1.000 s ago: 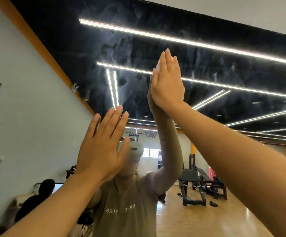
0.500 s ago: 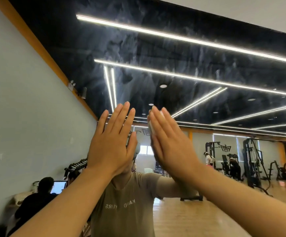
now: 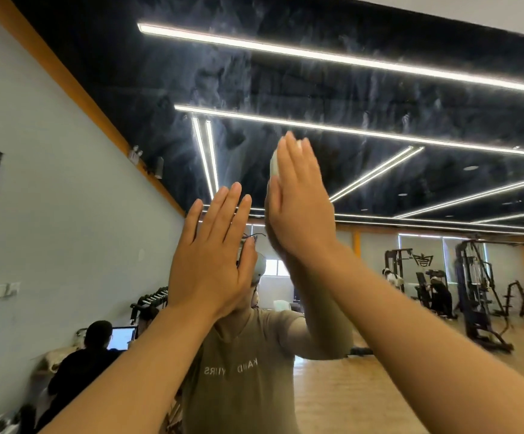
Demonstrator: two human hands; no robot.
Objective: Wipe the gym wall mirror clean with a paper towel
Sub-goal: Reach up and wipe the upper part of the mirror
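Both hands flat against the smeared glass wall mirror (image 3: 364, 98), the right one pressing a paper towel.

The right hand (image 3: 301, 211), fingers straight and together, pushes a folded white paper towel (image 3: 273, 164) against the glass; only the towel's edge shows, at about 10 o'clock from the knuckles, the rest hidden under the palm. The left hand (image 3: 212, 255), at 8 o'clock from the right and just beside it, lies spread and empty on the mirror, fingers straight. Cloudy streaks cover the glass at 12 to 2 o'clock above the hands, over the reflected dark ceiling with long white light strips (image 3: 332, 59). Reflected below the hands is the person's olive T-shirt (image 3: 248, 371); at 3 o'clock stand black weight machines (image 3: 476, 292) on a wooden floor, and at 8 o'clock a seated figure in black (image 3: 82, 364) faces a lit laptop (image 3: 122, 338).
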